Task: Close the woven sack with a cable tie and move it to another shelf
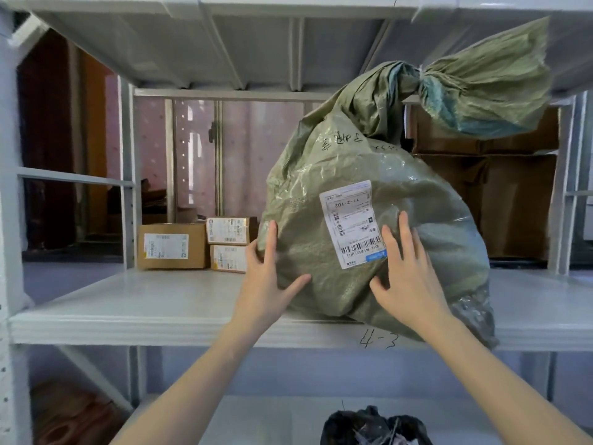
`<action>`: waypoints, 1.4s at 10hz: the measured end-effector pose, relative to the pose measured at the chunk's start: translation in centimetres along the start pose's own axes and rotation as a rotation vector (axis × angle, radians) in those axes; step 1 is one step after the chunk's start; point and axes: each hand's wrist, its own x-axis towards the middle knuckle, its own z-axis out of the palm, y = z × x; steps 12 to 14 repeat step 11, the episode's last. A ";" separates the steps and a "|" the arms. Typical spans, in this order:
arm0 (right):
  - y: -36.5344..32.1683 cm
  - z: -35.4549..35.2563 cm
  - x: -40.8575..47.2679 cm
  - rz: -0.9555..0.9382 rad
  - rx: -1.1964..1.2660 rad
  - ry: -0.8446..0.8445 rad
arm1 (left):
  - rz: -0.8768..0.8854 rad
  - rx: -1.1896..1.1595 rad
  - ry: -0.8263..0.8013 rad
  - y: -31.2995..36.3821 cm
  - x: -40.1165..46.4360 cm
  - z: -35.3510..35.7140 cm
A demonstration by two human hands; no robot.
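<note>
We judge the tied woven sack point(369, 252) bulky, soft, slippery; both hands' fingers point(399, 229) spread flat against its sides.

1. This is a parcel storeroom or courier depot, fitted with grey metal shelving point(199, 319).
2. The shelf edge bears a handwritten bay code, "4-3" point(378, 341).
3. Small cardboard parcels point(171, 245) with printed barcode labels sit at the back of the shelf.
4. A green woven sack point(369, 226) carries a shipping label point(351, 224) with barcodes.
5. Flattened cardboard boxes point(500, 187) stand behind it.
</note>
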 end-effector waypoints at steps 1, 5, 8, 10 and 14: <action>1.0 -0.1 0.8 -0.028 -0.001 -0.048 | -0.036 -0.021 0.001 -0.3 1.1 0.8; 3.8 3.0 4.2 -0.002 0.030 -0.278 | -0.107 0.086 -0.110 -3.3 3.5 4.9; 4.5 4.6 3.9 0.036 0.014 -0.313 | -0.140 0.230 -0.199 -4.3 4.3 5.4; 3.8 3.7 3.3 0.051 0.007 -0.300 | -0.188 0.312 -0.191 -3.2 3.7 4.9; 3.6 2.8 3.1 0.046 0.011 -0.293 | -0.175 0.332 -0.165 -2.8 3.2 4.2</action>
